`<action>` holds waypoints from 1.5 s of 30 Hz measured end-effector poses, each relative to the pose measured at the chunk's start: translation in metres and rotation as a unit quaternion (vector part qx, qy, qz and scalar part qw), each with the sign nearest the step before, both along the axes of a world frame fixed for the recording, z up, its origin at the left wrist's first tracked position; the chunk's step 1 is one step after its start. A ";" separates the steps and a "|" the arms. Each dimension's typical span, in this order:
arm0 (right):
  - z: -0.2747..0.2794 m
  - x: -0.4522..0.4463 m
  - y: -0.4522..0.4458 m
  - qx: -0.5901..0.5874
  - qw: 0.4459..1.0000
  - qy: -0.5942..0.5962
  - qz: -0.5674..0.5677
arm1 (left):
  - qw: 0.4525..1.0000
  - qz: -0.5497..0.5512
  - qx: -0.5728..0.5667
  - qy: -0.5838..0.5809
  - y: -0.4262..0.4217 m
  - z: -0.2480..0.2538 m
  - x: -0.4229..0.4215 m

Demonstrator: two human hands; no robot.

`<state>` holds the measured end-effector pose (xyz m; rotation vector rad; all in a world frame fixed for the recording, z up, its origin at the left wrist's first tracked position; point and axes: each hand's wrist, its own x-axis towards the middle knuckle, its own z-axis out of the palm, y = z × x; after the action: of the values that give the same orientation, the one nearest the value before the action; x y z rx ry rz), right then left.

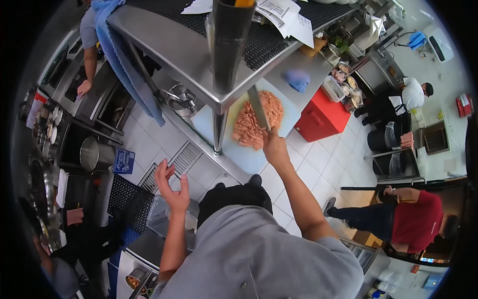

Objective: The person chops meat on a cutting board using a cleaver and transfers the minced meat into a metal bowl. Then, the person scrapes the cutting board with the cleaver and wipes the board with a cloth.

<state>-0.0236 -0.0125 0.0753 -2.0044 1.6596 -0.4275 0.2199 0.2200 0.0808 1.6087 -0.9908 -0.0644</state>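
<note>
My right hand point(275, 147) grips the handle of a large knife point(258, 107). The blade lies across a heap of chopped pinkish meat point(247, 128), which spreads to both sides of it. Under the meat is a pale cutting board point(239, 155) on the steel counter. Away from the board, my left hand point(173, 189) hovers above the floor, fingers apart and holding nothing. A steel post and shelf corner point(221, 102) hide part of the board's left side.
Overhead juts a steel shelf point(164, 37) with papers point(284, 17) and a hanging blue towel point(115, 55). A red container point(322, 115) stands right of the board. A large pot point(96, 153) is at left. Several other people are around, one in a red shirt point(417, 219).
</note>
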 end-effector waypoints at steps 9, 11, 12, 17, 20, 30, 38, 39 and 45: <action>-0.047 -0.005 -0.021 -0.005 0.998 0.029 -0.051 | 1.000 -0.015 0.012 0.010 0.002 -0.006 0.002; -0.031 -0.014 -0.033 -0.031 0.999 0.034 0.015 | 1.000 -0.012 0.014 0.020 0.010 -0.001 -0.003; -0.012 -0.011 -0.035 -0.055 0.998 0.032 0.020 | 1.000 -0.012 0.012 0.017 0.006 -0.004 -0.001; 0.053 0.008 -0.011 -0.109 0.990 -0.075 -0.039 | 1.000 0.002 0.011 0.008 0.004 -0.002 0.003; -0.037 -0.004 -0.017 -0.063 0.995 -0.049 -0.065 | 1.000 0.006 0.023 0.012 0.004 -0.001 0.001; 0.069 -0.003 -0.030 -0.155 0.980 -0.121 -0.042 | 1.000 0.005 0.028 -0.008 -0.001 0.003 -0.002; -0.041 -0.024 -0.078 -0.107 0.994 0.031 0.015 | 0.999 -0.022 0.023 -0.001 -0.006 0.006 -0.008; -0.014 -0.020 -0.077 -0.115 0.993 0.030 0.012 | 1.000 -0.024 0.015 -0.003 -0.008 0.004 -0.004; 0.038 -0.006 -0.044 -0.134 0.985 -0.058 -0.093 | 1.000 0.022 0.020 -0.005 0.007 -0.013 0.002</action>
<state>-0.0294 -0.0562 0.1132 -1.9694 1.8006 -0.8603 0.2222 0.2274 0.0682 1.6679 -0.9654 -0.0465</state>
